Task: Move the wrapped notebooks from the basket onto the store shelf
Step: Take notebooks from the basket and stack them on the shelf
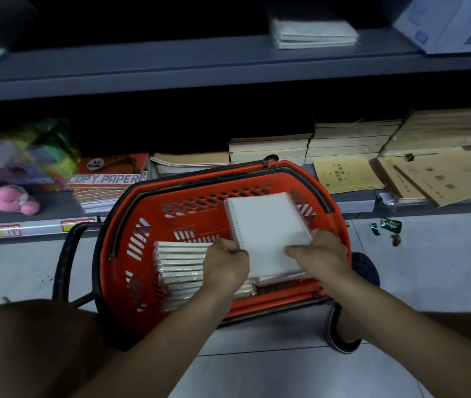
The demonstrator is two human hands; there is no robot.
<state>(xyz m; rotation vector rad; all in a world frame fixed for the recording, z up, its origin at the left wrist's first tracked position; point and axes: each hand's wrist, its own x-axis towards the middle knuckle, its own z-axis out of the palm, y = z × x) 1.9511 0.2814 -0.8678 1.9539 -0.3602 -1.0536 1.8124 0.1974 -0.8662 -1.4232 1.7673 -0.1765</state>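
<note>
Notebooks point(268, 234) in clear wrap, a small bundle with the white cover up and the wire spiral along its left edge, sit between my two hands above the basket point(142, 225). My left hand point(225, 262) pinches the near left corner, fingers curled under the spiral edge and thumb on top. My right hand point(319, 251) grips the near right corner, fingers bent over the cover and the edge. The bundle is tilted, its far end raised toward the back wall of the basket, and I cannot tell whether its near end touches the packs below.

Under my hands, the red basket holds more wrapped packs point(181, 271), stacked on edge in a row along its left and near side, pale page edges facing up. Its black handles lie folded down on the rim, and a black pull handle point(67, 254) sticks out on the left. The basket stands on the pale tiled floor just in front of the bottom shelf.

On the upper grey shelf point(200, 61) lies a stack of white wrapped notebooks point(313, 33), with a white and blue box point(452, 21) to its right. The bottom shelf carries copy paper point(111, 173), tan exercise books point(352, 142), and a pink toy point(7, 198) at the left.
</note>
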